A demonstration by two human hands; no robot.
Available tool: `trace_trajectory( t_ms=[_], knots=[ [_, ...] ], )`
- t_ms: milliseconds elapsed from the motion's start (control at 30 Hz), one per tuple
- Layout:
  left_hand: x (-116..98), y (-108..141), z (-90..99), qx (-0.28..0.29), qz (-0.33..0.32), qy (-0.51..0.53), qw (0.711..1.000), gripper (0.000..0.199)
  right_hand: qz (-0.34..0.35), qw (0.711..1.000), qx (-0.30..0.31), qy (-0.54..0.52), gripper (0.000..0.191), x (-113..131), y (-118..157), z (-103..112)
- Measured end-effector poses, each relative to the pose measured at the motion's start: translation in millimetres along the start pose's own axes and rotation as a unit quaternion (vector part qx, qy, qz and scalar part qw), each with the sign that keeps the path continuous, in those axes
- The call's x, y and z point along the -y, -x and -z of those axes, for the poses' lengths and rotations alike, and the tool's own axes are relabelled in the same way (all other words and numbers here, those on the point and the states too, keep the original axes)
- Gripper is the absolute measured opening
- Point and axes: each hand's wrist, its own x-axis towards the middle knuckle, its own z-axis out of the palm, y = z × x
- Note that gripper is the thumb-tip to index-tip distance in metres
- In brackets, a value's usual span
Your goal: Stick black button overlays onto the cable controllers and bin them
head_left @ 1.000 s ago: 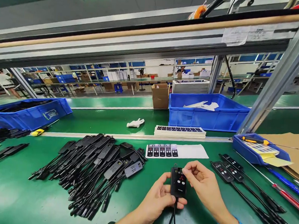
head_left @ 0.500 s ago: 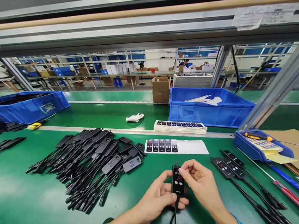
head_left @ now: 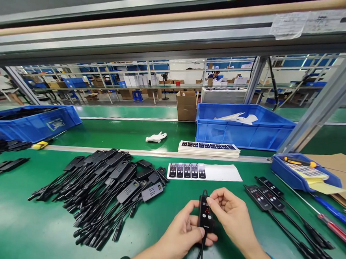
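Low in the middle, my left hand (head_left: 183,235) grips a small black controller (head_left: 205,222) with a cable hanging down from it. Its front carries a label with two white button marks and red symbols. My right hand (head_left: 232,214) is closed at the controller's upper right, the thumb pressing on the label's top edge and the other fingers curled, partly hidden. Beyond them lies a white label sheet (head_left: 223,173) with several black labels at its left end. To the right rest three labelled controllers (head_left: 258,198) with cables; on the left is a heap of controllers (head_left: 119,171) without such labels.
Behind the sheet sit a stack of label sheets (head_left: 208,151), a white glove (head_left: 156,137) and a blue bin (head_left: 243,134). Another blue bin (head_left: 54,125) is at left. A small blue tray (head_left: 279,168) and screwdrivers (head_left: 336,229) lie at right, near the metal frame post (head_left: 326,97).
The view has tilted slightly, so the scene sits a little lower. Both hands keep their hold on the controller; my right thumb stays at the top of its label.
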Motion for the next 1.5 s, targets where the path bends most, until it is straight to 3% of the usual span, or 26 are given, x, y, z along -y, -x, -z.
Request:
trace_trajectory(
  t_ms=[167, 267, 400, 567, 733, 900, 1100, 1167, 1233, 1300, 1367, 1433, 1500],
  knots=[
    [-2, -1, -0.5, -0.001, -0.01, -0.006, 1.0, 0.053, -0.001, 1.0, -0.025, 0.016, 0.027, -8, -1, 1],
    [-5, -2, 0.7, -0.004, -0.004, 0.004, 1.0, 0.051, 0.006, 0.999, -0.037, 0.037, 0.039, -18, -3, 0],
    [-8, -5, 4.9, -0.029, -0.007, 0.035, 0.999, 0.035, -0.017, 0.998, 0.059, 0.028, 0.05, -26, -2, -9],
    [-12, -9, 8.7, -0.064, -0.049, 0.068, 0.994, 0.027, -0.019, 0.988, 0.152, 0.028, 0.08, -25, 3, -16],
    [-10, -13, 8.3, -0.081, -0.037, 0.011, 0.996, 0.039, 0.005, 0.989, 0.147, 0.008, 0.046, -26, 1, -13],
    [2, -19, 12.0, -0.08, -0.068, -0.082, 0.991, 0.049, 0.023, 0.99, 0.133, 0.039, 0.042, -30, -1, -14],
    [4, -25, 11.5, -0.094, -0.075, -0.027, 0.992, 0.055, 0.094, 0.972, 0.094, 0.196, 0.044, -28, 0, -16],
    [1, -27, 12.5, -0.05, -0.074, -0.001, 0.996, 0.059, 0.134, 0.944, 0.093, 0.285, 0.05, -23, -3, -13],
    [-2, -28, 17.6, -0.001, -0.076, -0.058, 0.995, 0.063, 0.134, 0.899, 0.092, 0.406, 0.052, -18, -6, -5],
    [-6, -28, 26.7, 0.001, -0.111, -0.234, 0.966, 0.061, 0.091, 0.834, 0.064, 0.54, 0.047, -12, -9, 9],
    [-10, -30, 38.0, -0.031, -0.166, -0.444, 0.88, 0.055, 0.044, 0.776, 0.023, 0.628, 0.042, -7, -10, 28],
    [-14, -34, 48.5, -0.064, -0.186, -0.587, 0.785, 0.052, 0.023, 0.751, -0.014, 0.66, 0.042, -5, -12, 46],
    [-17, -39, 56.0, -0.09, -0.169, -0.656, 0.73, 0.052, 0.023, 0.746, -0.041, 0.664, 0.045, -5, -19, 60]
  ],
)
